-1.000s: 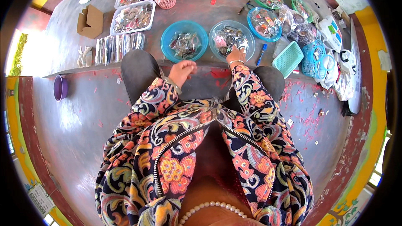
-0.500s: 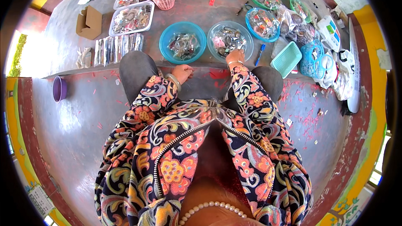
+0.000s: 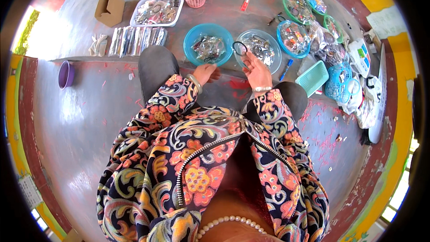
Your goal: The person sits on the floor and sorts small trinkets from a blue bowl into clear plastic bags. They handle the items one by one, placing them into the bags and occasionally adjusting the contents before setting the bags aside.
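My right hand (image 3: pixel 258 73) is raised at the near edge of the clear plastic bowl (image 3: pixel 276 62), its fingertips pinching a thin black ring-shaped band (image 3: pixel 239 48). Whether the band is a bracelet or a hair tie is too small to tell. Several small packed trinkets, dark and shiny, lie in that bowl. Just in front of the blue bowl (image 3: pixel 189 40) is my left hand (image 3: pixel 207 73), with nothing seen in it and its fingers loosely bent and apart. Small items in clear bags fill the middle of the blue bowl.
To the right stand another blue basin (image 3: pixel 308 50) of packets, a blue marker (image 3: pixel 286 70) and a green basket (image 3: pixel 312 79). White trays (image 3: pixel 134 19), a pink basket (image 3: pixel 197 1), a cardboard box (image 3: pixel 110 9) and a row of packed strips (image 3: pixel 137 41) lie left and behind. A purple bucket (image 3: pixel 66 75) is on the floor.
My right hand has come up out of the clear bowl toward me, now with the black band in its fingers. My left hand's fingers have loosened. The whole view has shifted slightly.
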Motion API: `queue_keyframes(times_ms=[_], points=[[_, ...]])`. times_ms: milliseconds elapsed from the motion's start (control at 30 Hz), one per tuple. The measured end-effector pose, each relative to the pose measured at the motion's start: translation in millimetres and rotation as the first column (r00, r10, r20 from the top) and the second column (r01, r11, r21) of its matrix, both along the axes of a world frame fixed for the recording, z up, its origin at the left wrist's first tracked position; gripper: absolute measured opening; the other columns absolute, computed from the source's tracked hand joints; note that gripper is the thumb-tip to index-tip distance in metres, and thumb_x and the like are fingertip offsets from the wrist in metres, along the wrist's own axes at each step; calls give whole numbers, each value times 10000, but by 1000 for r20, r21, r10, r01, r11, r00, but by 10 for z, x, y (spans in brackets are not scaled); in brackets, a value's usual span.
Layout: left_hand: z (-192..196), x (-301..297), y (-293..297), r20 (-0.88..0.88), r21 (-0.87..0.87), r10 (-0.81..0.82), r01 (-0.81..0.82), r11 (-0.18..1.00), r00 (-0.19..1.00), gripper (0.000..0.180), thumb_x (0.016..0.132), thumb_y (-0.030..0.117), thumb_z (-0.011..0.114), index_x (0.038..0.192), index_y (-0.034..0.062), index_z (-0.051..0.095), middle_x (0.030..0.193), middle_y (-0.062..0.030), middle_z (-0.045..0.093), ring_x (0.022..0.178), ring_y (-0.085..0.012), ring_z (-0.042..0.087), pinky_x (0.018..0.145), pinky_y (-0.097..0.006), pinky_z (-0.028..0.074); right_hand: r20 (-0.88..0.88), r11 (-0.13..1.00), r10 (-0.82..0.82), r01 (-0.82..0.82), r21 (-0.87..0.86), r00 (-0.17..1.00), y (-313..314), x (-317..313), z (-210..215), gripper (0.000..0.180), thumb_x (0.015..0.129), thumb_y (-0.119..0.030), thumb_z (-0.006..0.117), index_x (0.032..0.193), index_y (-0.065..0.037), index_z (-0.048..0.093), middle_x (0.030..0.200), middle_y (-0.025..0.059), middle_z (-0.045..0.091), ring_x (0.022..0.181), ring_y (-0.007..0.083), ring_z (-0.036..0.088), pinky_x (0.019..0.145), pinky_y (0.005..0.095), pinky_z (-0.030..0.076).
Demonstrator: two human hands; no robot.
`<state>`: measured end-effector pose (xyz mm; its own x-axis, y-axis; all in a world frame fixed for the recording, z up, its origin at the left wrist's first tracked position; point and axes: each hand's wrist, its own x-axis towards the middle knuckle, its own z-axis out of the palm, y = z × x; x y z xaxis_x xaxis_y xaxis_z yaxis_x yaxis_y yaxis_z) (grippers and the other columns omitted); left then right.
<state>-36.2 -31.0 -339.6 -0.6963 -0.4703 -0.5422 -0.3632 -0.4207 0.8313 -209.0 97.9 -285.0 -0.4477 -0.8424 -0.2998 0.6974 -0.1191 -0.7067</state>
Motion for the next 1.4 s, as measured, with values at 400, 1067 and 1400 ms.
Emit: queue_keyframes(times_ms=[400, 1067, 1400], points=[[210, 27, -45, -359, 339, 191, -63, 939, 914, 220, 817, 246, 541, 935, 61, 543, 858, -56, 600, 698, -143, 579, 559, -248, 415, -117, 954, 301, -298, 40, 946, 23, 206, -215, 348, 802, -208, 525, 1061, 22, 514, 982, 76, 565, 871, 143, 531, 720, 270, 414], [14, -20, 22, -363, 400, 157, 2, 916, 919, 167, 797, 67, 549, 942, -12, 526, 903, -87, 586, 826, -194, 589, 689, -252, 500, -193, 943, 180, -114, 312, 964, -21, 182, -556, 152, 761, -129, 612, 853, -12, 578, 707, 41, 593, 600, 117, 559, 543, 234, 454], [54, -20, 58, -284, 316, 173, -79, 946, 943, 169, 779, 73, 578, 881, -60, 557, 828, -103, 593, 731, -186, 601, 658, -253, 510, -159, 924, 249, -186, 333, 955, -26, 199, -531, 140, 761, -151, 618, 851, -51, 580, 721, 19, 594, 616, 112, 565, 539, 239, 440]])
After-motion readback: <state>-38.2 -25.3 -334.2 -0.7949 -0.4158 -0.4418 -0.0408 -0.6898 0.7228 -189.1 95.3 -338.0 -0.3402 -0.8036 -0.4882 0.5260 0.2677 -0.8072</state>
